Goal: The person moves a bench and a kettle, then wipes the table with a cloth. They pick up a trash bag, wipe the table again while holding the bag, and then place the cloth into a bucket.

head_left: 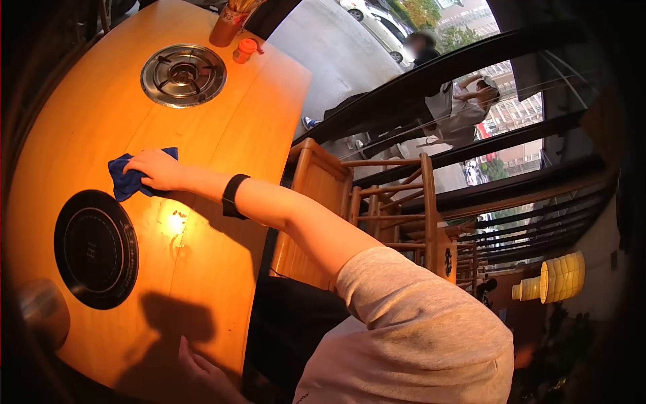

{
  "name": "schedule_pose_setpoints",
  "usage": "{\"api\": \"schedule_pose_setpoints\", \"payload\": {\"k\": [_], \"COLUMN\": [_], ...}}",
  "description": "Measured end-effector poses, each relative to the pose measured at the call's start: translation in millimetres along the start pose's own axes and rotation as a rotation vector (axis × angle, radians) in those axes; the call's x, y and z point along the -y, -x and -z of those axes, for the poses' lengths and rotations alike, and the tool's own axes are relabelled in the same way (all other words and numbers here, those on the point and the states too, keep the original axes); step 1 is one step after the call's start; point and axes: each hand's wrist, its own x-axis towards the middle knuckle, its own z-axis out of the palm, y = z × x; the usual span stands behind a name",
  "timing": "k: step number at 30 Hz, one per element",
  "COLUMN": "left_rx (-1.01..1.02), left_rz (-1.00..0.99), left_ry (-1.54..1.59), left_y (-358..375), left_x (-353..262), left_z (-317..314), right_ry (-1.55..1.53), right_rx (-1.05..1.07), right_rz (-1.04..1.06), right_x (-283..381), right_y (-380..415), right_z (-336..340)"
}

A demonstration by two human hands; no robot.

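My right hand [153, 168] is closed over a dark blue cloth [124, 178], pressed onto the wooden table [235, 101]. Bunched fabric shows on both sides of the fingers. A black band circles this wrist. Just below the cloth in view lies a round black hotplate [95, 249] set into the tabletop. Above the hand is a round metal burner [183, 75]. My left hand [198, 370] hovers near the bottom edge in shadow, partly visible, with its fingers stretched out and nothing seen in it.
An orange-lidded jar [245, 51] and a holder of sticks [229, 25] stand at the table's top end. Wooden chairs [397, 202] are beside the table. Beyond the dark-framed window are people [464, 111] and parked cars [380, 30]. A blurred rounded object [44, 313] is at lower left.
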Motion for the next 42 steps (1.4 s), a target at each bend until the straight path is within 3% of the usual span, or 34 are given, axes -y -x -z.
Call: {"api": "schedule_pose_setpoints", "payload": {"k": [8,10,12,14,19,22,25,28,35,36,38,40,41,42], "left_rx": [0.006,-0.015,0.01,0.025,0.086,0.155,0.18,0.129,0.134,0.14,0.137,0.154,0.156,0.164], "left_rz": [-0.049,-0.054,-0.044,-0.012,0.115,0.217,0.289,0.221,0.239,0.236,0.239,0.252,0.245,0.248], "left_ry": [-0.117,-0.13,-0.187,-0.272,-0.74,-0.829,-0.895,-0.925,-0.925,-0.921,-0.924,-0.929,-0.923,-0.916], "left_y": [20,20,18,15,0,-3,-5,-6,-12,-11,-12,-12,-13,-15], "left_x": [5,0,1,-4,-17,9,3,2,-1,0,5,9,10,7], "left_z": [20,23,25,26,6,-8,-15,-16,-14,-14,-16,-16,-15,-14], "right_ry": [-0.233,-0.408,-0.409,-0.453,-0.205,-0.087,0.043,0.002,-0.098,-0.252,-0.449,-0.547,-0.45,-0.396], "right_rx": [0.237,0.221,0.065,0.038,-0.065,-0.174,-0.24,-0.26,-0.093,-0.071,-0.007,-0.106,-0.192,-0.188], "right_rz": [0.069,0.072,0.023,-0.042,-0.252,-0.351,-0.391,-0.385,-0.361,-0.374,-0.372,-0.517,-0.345,-0.427], "right_x": [81,68,74,59,-1,-54,-58,-33,84,97,104,103,86,72], "right_y": [48,40,31,27,68,107,116,118,120,120,120,118,120,122], "right_z": [-21,-23,15,51,118,96,80,67,0,-3,-10,9,23,42]}}
